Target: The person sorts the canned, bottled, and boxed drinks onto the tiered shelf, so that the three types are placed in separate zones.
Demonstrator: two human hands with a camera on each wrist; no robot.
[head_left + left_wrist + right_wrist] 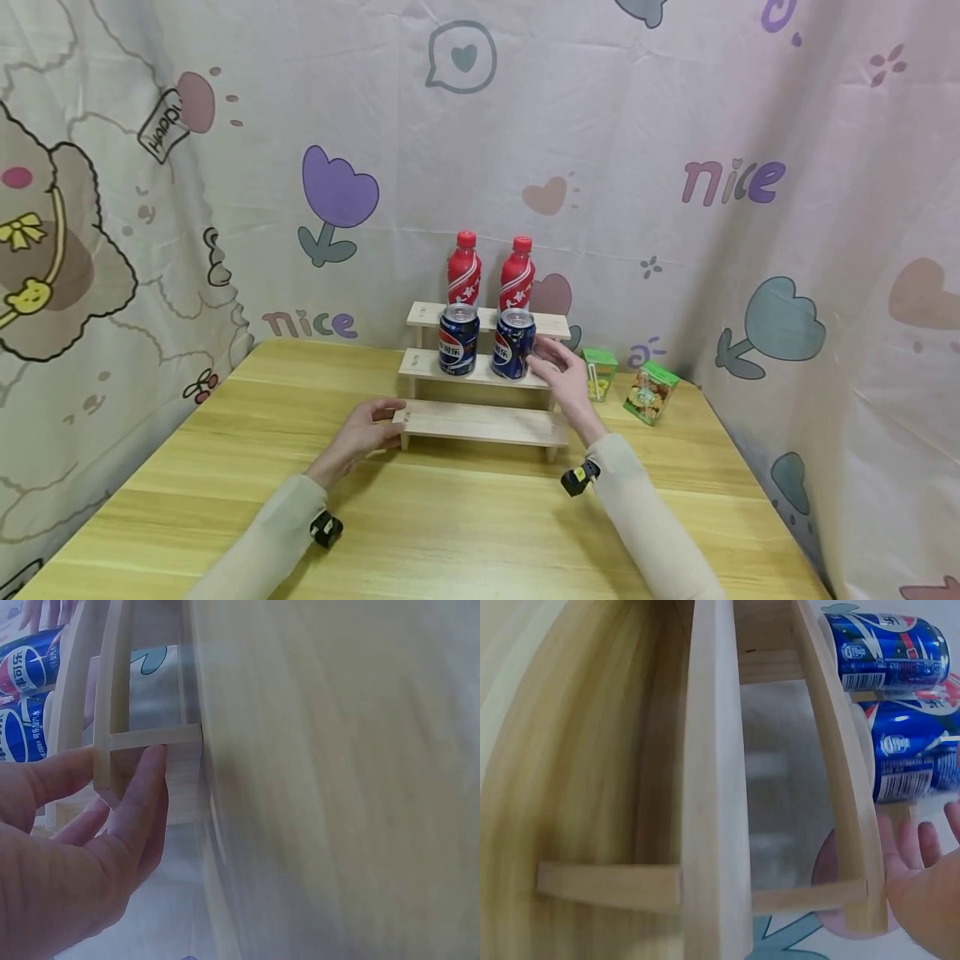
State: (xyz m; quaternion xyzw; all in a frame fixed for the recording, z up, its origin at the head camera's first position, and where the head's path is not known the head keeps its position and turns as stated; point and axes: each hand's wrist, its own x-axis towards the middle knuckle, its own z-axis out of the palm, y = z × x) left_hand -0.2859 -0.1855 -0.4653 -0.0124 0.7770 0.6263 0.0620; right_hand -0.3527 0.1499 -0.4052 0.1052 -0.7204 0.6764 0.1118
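Note:
A three-step wooden display stand [480, 422] rests on the table. My left hand [372, 427] pinches the left end of its lowest step; in the left wrist view the thumb lies on the step's top and fingers [146, 780] reach underneath by the leg. Two blue Pepsi cans, a left can [458, 342] and a right can [513, 346], stand upright on the middle step. My right hand [564, 375] is at the right can's right side, fingertips right at its edge, fingers [930, 844] loosely spread beside the step's end in the right wrist view.
On the top step stand two red bottles, a left one [464, 271] and a right one [517, 275]. Two green-topped drink cartons, one upright [599, 375] and one tilted [650, 393], are on the table [450, 533] right of the stand. A patterned curtain [630, 167] hangs behind.

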